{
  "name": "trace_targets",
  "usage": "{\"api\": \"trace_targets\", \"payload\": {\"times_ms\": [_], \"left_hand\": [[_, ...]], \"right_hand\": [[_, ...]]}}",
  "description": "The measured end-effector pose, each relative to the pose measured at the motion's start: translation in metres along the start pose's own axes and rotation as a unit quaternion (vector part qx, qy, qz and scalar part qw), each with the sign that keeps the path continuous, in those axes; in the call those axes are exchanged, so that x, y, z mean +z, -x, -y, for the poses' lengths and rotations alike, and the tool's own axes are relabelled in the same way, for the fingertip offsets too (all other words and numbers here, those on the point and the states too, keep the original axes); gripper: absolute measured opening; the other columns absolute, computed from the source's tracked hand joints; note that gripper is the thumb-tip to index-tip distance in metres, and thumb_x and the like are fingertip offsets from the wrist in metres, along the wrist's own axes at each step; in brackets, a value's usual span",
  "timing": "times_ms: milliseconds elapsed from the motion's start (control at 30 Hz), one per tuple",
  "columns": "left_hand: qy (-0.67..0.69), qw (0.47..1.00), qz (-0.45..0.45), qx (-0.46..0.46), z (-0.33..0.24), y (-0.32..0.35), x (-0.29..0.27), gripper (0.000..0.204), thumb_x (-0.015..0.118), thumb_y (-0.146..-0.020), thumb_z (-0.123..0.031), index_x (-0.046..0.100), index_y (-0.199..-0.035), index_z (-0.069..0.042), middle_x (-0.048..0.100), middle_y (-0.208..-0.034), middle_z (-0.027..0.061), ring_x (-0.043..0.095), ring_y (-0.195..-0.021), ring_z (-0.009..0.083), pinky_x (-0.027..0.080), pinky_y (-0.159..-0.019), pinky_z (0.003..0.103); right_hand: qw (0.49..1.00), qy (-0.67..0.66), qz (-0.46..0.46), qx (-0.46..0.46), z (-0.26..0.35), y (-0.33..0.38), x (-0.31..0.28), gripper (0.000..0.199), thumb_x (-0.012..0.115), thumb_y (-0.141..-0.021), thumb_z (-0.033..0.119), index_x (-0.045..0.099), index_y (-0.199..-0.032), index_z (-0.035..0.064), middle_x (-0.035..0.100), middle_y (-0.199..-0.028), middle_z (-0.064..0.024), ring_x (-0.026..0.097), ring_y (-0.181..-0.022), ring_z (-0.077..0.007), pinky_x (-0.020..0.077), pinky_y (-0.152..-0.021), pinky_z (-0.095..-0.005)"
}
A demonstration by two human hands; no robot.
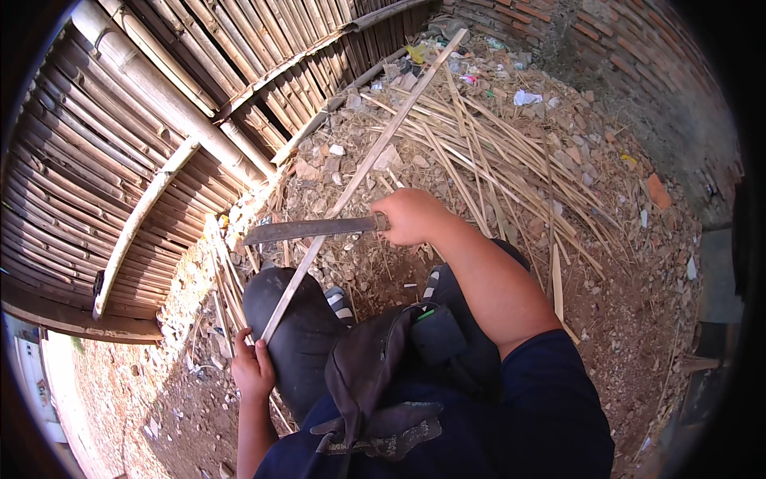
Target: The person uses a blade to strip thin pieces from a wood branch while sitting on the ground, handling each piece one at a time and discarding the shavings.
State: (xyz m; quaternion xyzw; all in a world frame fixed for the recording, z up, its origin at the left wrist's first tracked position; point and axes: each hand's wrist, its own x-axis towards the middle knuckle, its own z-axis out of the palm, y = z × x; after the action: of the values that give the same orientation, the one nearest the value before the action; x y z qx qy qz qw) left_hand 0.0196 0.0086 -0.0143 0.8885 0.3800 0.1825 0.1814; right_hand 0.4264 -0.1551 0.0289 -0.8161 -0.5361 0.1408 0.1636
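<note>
My right hand [410, 216] is closed round the handle of a machete [315, 230], whose dark blade points left and crosses over a long bamboo strip [363, 169]. Whether the blade touches the strip or only passes above it, I cannot tell. The strip runs from beside my left knee up to the far rubble. At its near end, my left hand [252, 367] grips it between thumb and fingers, next to my left thigh.
A heap of split bamboo strips [495, 160] lies ahead on stony, littered ground. More strips [227, 279] lie by my left knee. A bamboo wall [120, 160] stands at left, a brick wall [622, 48] at far right. My sandalled feet [339, 303] are close below the blade.
</note>
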Motion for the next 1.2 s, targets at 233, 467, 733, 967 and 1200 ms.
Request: {"api": "trace_targets", "payload": {"times_ms": [233,467,733,967,1200], "left_hand": [[-0.030,0.999,-0.011,0.030,0.005,0.003,0.002,0.034,0.050,-0.104,-0.025,0.052,-0.130,-0.002,0.061,-0.059,0.0136,0.062,-0.053,0.0365,0.044,-0.050,0.047],[-0.017,1.000,-0.006,0.014,0.008,0.003,0.003,0.034,0.050,-0.104,-0.025,0.051,-0.130,-0.002,0.062,-0.060,0.0138,0.062,-0.054,0.0365,0.045,-0.051,0.047],[-0.018,1.000,0.004,-0.002,0.002,0.000,0.000,0.035,0.050,-0.104,-0.028,0.051,-0.129,-0.004,0.064,-0.063,0.0140,0.064,-0.057,0.0375,0.046,-0.053,0.048],[-0.052,0.998,-0.002,0.019,0.008,-0.001,-0.002,0.033,0.050,-0.104,-0.026,0.052,-0.128,-0.004,0.062,-0.062,0.0145,0.063,-0.057,0.0370,0.045,-0.053,0.048],[-0.061,0.998,0.002,0.026,0.014,-0.003,-0.002,0.029,0.053,-0.103,-0.025,0.054,-0.125,-0.006,0.063,-0.063,0.0134,0.064,-0.058,0.0376,0.046,-0.053,0.048]], "right_hand": [[0.999,-0.026,-0.014,0.015,0.008,0.003,0.006,0.028,0.072,-0.073,0.019,0.072,-0.100,0.0131,0.072,-0.094,-0.0151,0.070,-0.093,-0.0369,0.0560,-0.082,-0.0491],[0.997,0.041,0.041,-0.044,0.025,-0.002,0.007,0.026,0.069,-0.073,0.017,0.072,-0.099,0.0129,0.073,-0.094,-0.0146,0.070,-0.093,-0.0366,0.0560,-0.082,-0.0491],[0.998,-0.037,-0.006,0.044,0.007,0.001,0.010,0.023,0.067,-0.074,0.014,0.072,-0.096,0.0130,0.072,-0.093,-0.0153,0.070,-0.092,-0.0369,0.0557,-0.080,-0.0496],[0.995,0.071,0.055,-0.033,0.028,0.000,0.006,0.024,0.067,-0.074,0.016,0.072,-0.098,0.0144,0.072,-0.094,-0.0135,0.071,-0.091,-0.0354,0.0560,-0.079,-0.0490],[0.950,-0.167,-0.123,0.233,-0.068,-0.016,-0.001,0.033,0.070,-0.080,0.021,0.068,-0.110,0.0080,0.071,-0.101,-0.0192,0.068,-0.100,-0.0376,0.0549,-0.085,-0.0475]]}}
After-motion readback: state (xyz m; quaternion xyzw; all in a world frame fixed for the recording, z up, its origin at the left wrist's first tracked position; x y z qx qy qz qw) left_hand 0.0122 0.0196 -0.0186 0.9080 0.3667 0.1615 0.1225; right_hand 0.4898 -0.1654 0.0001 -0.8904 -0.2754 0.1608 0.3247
